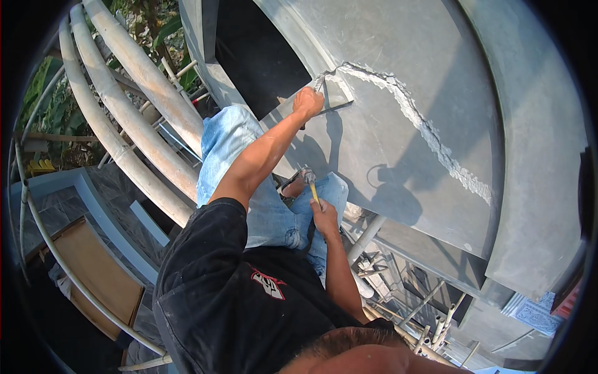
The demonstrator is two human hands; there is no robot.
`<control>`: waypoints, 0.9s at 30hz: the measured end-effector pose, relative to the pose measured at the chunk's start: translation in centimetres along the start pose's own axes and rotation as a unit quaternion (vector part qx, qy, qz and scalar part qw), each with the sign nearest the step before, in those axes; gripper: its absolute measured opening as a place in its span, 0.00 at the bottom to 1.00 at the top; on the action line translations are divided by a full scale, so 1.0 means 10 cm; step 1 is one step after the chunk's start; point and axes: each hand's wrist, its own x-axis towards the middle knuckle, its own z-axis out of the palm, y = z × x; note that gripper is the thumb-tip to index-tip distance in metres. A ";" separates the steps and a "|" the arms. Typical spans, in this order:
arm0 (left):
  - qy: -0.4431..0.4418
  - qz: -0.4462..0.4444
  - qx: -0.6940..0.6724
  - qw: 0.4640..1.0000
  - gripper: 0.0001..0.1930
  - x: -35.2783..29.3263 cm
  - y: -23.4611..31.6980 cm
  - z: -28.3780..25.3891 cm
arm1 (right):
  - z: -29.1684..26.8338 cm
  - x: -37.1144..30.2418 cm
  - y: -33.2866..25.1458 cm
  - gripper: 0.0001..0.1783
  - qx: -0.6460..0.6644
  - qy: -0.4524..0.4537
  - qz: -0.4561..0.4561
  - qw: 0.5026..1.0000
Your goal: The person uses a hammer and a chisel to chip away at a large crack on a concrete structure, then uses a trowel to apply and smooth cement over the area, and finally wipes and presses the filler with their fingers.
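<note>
Left hand [308,103]: fingers curled round one tool [319,83] | right hand [325,218]: fingers wrapping one hammer [314,191] | one jagged crack [415,115]

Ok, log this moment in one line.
left hand: chisel-like tool, tip at jagged groove | right hand: yellow-handled hammer | surface: grey

Over at ten o'clock, three thick bamboo poles [144,65] run side by side, and green leaves [168,28] crowd in behind them. At nine there's a small yellow object [40,166], too small to make out, near a pale blue ledge [53,182] edging some streaked grey tiles [121,187]. A tan panel [99,274] sits at eight. Towards five I can see thinner poles [439,327] jumbled together, and at four, a blue-and-white patterned sheet [532,315].
</note>
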 end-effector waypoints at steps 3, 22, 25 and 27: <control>0.007 0.004 0.023 1.000 0.19 -0.02 0.04 -0.02 | 0.00 0.00 0.01 0.21 0.001 0.003 0.000 1.000; 0.014 0.098 0.025 0.995 0.17 -0.10 -0.04 -0.02 | 0.01 -0.02 -0.05 0.21 0.001 0.001 0.006 1.000; 0.018 0.054 0.007 0.998 0.17 -0.17 -0.10 0.02 | 0.01 -0.02 -0.01 0.21 -0.002 0.003 0.004 1.000; 0.037 0.043 0.009 0.998 0.18 -0.08 -0.24 0.04 | 0.00 -0.04 -0.04 0.21 -0.009 0.000 0.004 1.000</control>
